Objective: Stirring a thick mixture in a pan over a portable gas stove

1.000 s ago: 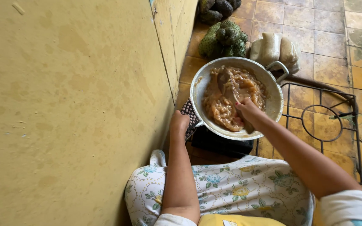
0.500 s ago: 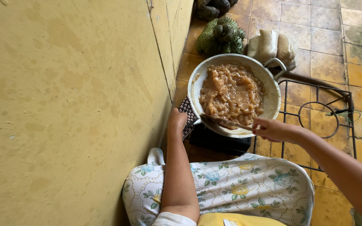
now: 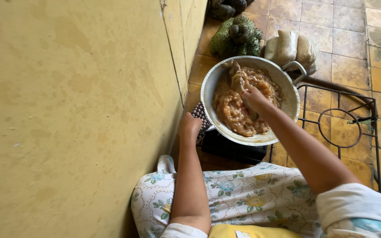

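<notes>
A wide metal pan [image 3: 293, 99] holds a brown, stringy, wet mass [image 3: 230, 108]. My right hand [image 3: 253, 98] is over the middle of the pan, closed on a spoon [image 3: 238, 79] whose bowl digs into the food at the far side. My left hand [image 3: 191, 127] grips the pan's near-left handle through a dark checked cloth [image 3: 199, 115]. The pan rests on a dark low stove [image 3: 234, 149] in front of my lap, which is covered by a floral cloth [image 3: 243, 198].
A yellow wall [image 3: 76, 110] runs close along the left. Green spiky fruits [image 3: 237, 37] and pale filled bags [image 3: 289, 48] lie beyond the pan on the tiled floor. A black metal wire stand [image 3: 345, 128] sits to the right.
My right hand moved from the pan's near-right rim back over its middle, pushing the spoon into the food toward the far side. The left hand stayed on the handle.
</notes>
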